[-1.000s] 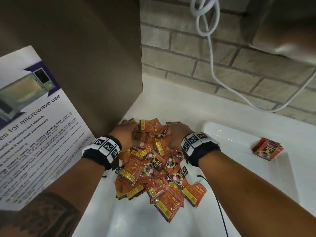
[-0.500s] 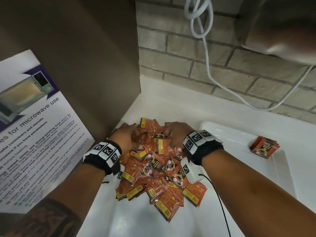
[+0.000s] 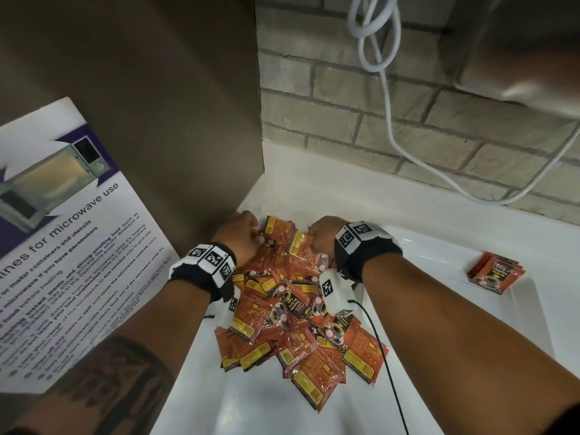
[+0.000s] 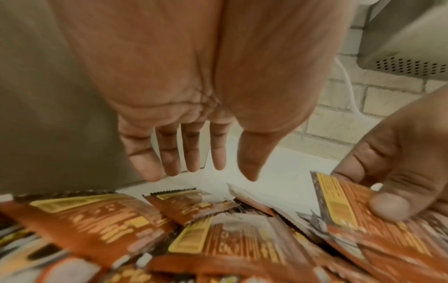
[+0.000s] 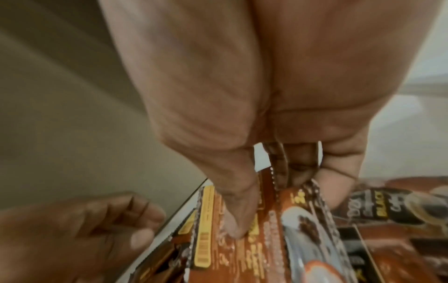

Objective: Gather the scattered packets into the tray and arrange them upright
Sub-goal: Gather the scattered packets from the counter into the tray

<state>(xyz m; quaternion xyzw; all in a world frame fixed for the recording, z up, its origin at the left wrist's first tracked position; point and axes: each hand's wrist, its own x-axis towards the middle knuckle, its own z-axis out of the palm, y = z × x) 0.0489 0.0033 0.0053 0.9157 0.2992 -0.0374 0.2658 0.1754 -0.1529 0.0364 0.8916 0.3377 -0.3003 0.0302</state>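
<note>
Packets mid-gathering: right hand pinching several, left hand open above; next, carrying to tray.

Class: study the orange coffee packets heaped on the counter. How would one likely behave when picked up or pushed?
The packets look thin, flat and glossy: probably light and a bit floppy. Overlapping loosely, they would likely slide over each other when pushed. The right hand pinches several, so they seem easy to grip.

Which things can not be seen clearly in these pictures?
- Head view: right hand fingers, hidden behind its own back.
- Head view: white plastic tray, partly covered by the right forearm.
- Left wrist view: print on the orange foil coffee packets, blurred.
- Right wrist view: number of packets pinched, unclear.
</note>
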